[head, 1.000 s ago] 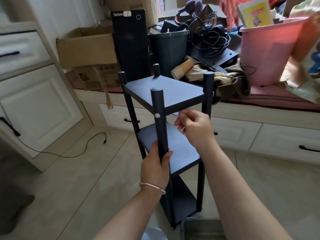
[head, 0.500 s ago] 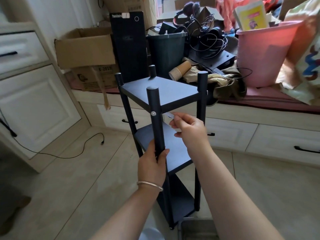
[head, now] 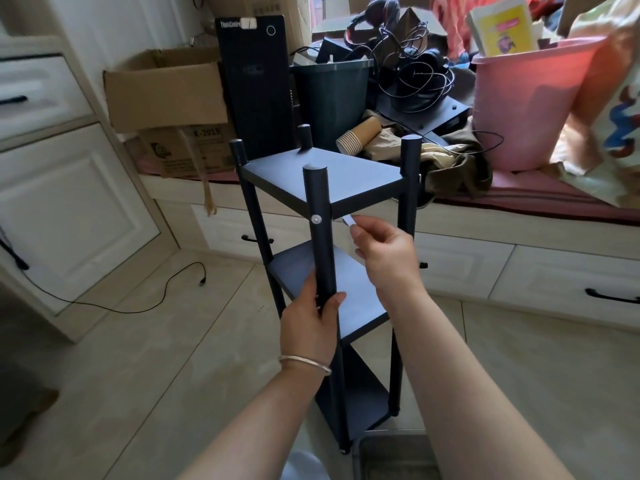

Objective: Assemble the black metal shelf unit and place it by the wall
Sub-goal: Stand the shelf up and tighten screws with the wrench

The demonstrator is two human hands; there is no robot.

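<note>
**Shelf upright, one hand steadying it, a small tool near the bolt**

The black shelf unit [head: 322, 188] stands upright on the tiled floor [head: 138, 358], just in front of the window-seat drawers [head: 460, 261] and not yet against any wall. The left hand [head: 308, 327] has its grip wrapped round the near post [head: 320, 244], below the silver bolt head [head: 316, 219]. The right hand [head: 381, 247] pinches a small pale tool [head: 348, 220], its tip just beside that bolt under the top board.

My worry is the tool slipping off the bolt and scratching the paint, or a turn of the wrist twisting the tall, narrow frame so it tips toward the clutter on the surface: paper cups [head: 358, 135], pink bucket [head: 526, 98]. The loose cable [head: 166, 292] on the floor could catch a foot when the unit is carried.

I can't tell what the tool really is, most of it being buried in the fingers. The feet are partly cut off, and the far posts' bolts are out of sight.
</note>
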